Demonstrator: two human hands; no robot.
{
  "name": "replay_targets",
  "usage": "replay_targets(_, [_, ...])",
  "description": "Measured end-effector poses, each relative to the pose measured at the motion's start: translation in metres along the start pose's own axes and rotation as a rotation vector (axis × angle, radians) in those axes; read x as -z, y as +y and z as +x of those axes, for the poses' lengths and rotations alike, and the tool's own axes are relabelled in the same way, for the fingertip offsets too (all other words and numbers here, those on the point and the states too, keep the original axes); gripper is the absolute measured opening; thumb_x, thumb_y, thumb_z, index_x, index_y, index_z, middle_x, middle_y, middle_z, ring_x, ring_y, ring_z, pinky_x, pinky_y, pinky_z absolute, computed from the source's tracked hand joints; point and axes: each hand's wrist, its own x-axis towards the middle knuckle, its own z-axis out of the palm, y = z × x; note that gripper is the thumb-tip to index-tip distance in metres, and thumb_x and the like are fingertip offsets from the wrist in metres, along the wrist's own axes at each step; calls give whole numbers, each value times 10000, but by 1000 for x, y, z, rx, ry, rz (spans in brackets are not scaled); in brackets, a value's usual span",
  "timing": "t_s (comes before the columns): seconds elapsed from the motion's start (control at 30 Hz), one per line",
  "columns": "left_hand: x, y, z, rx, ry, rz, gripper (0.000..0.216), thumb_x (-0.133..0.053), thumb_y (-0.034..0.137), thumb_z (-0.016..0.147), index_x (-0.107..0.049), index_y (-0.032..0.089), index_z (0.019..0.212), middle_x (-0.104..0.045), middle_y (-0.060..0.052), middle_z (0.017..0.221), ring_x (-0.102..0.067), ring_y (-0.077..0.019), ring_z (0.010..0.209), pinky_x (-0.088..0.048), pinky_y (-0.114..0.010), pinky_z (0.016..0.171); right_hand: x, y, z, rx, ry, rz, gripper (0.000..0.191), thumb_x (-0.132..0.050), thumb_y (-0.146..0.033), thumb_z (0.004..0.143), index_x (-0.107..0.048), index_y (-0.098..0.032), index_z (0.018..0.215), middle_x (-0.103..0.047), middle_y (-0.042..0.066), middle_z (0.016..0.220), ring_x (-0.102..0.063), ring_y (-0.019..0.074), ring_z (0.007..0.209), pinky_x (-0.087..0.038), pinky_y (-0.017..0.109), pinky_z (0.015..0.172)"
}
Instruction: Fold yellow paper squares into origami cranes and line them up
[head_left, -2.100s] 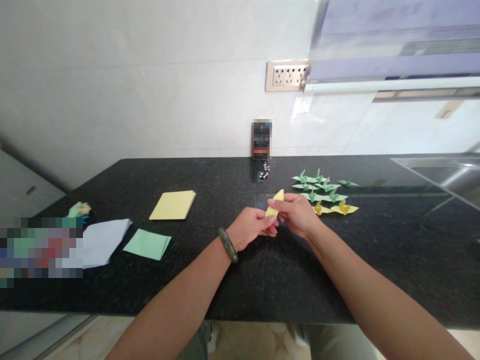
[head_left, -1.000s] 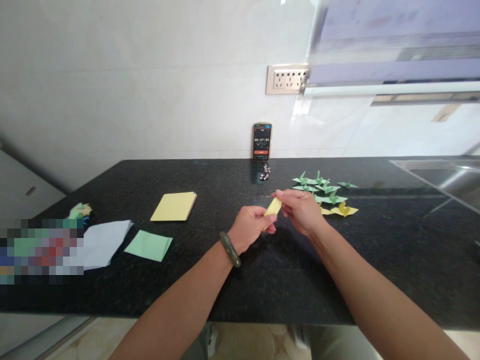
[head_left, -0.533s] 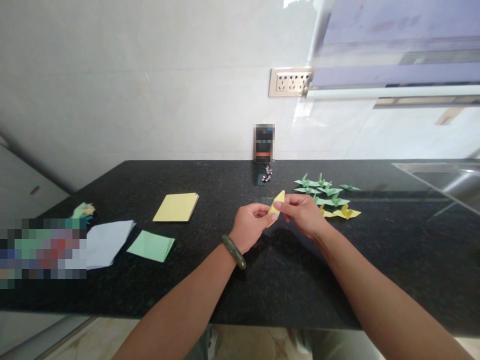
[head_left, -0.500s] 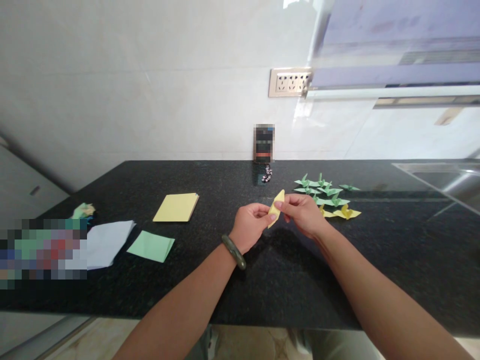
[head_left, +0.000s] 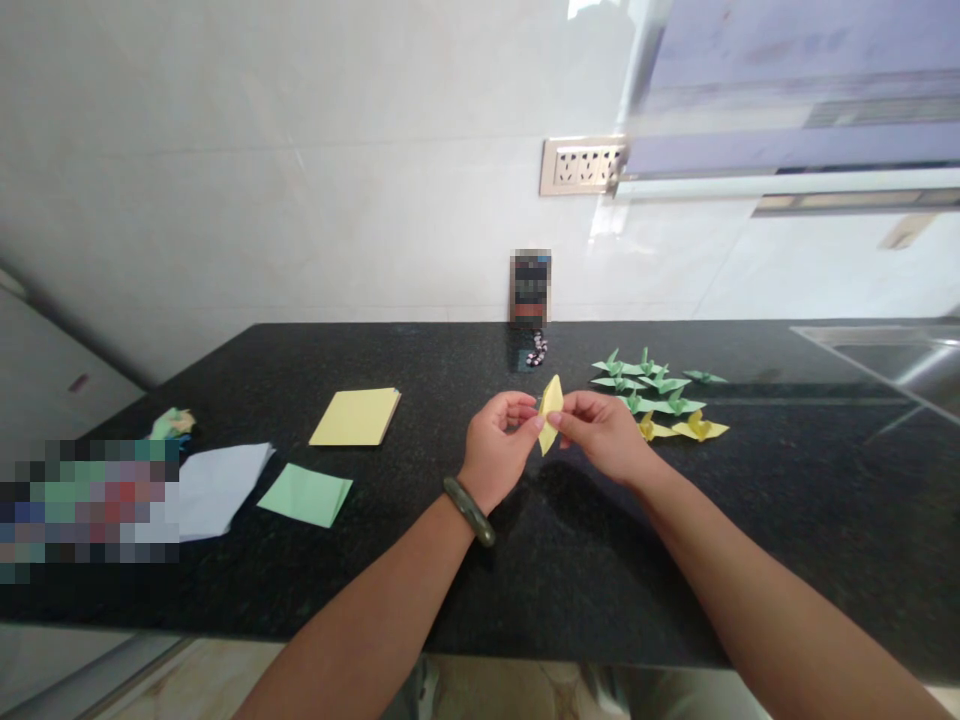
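Observation:
A small folded yellow paper (head_left: 552, 412), narrow and diamond-shaped, is held up above the dark countertop between my two hands. My left hand (head_left: 504, 440) pinches its left edge between thumb and fingers; a dark green bangle (head_left: 469, 511) circles that wrist. Gripping the right side of the paper is my right hand (head_left: 604, 432), thumb on the face towards me. Just beyond the right hand lie several green paper cranes (head_left: 664, 382) in rows, with yellow paper cranes (head_left: 701, 427) in front of them, one partly hidden by the hand.
On the left are a yellow paper stack (head_left: 354, 417), green paper sheets (head_left: 306, 494), white paper (head_left: 225, 488) and a pixelated area. A pixelated phone-like object (head_left: 531, 288) leans on the wall, a beaded strap (head_left: 537, 349) below it. A sink (head_left: 900, 350) is at far right.
The folded yellow paper has turned more upright between my fingers, its point shifting slightly left. Both hands keep hold of it. The whole view has moved a little.

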Motion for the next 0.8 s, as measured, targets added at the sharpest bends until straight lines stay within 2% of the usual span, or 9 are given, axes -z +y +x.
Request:
replay_targets(0.17, [3,-3,2,-2,-21,48,91,-628,224,691,-594,149,730,-620,-27,708,-568,-116,649,-462,-249,635,-1,5,-1,32,-8,-87,245,-661,-368,695,-555,-156,637,-509,-36,534,-463,85,469,-377,216,460])
replay_targets(0.27, [3,-1,2,65,-49,-30,115,-641,234,676,-592,146,732,-613,-10,676,-556,-101,599,-453,-230,586,-5,7,-2,67,-16,-23,209,-671,-338,694,-558,-163,721,-513,-44,563,-456,78,480,-374,210,460])
replay_targets(0.43, [3,7,1,180,-87,-204,134,-644,227,664,-568,137,728,-605,5,649,-554,-88,566,-466,-223,564,-8,8,-2,96,7,149,316,-712,-299,657,-484,-203,852,-545,-55,613,-483,82,503,-384,204,455])
replay_targets(0.6, [3,9,1,193,-83,-277,177,-665,205,639,-566,137,768,-603,9,672,-554,-82,587,-468,-211,563,-8,7,-1,76,24,121,245,-694,-313,674,-536,-175,801,-566,-16,666,-517,93,566,-415,220,488])
replay_targets(0.8, [4,7,3,206,-110,-331,174,-671,164,616,-581,133,762,-619,-1,702,-567,-88,624,-464,-224,610,-7,9,-2,88,-18,163,302,-688,-270,685,-518,-184,919,-587,-19,682,-528,91,560,-412,215,486])
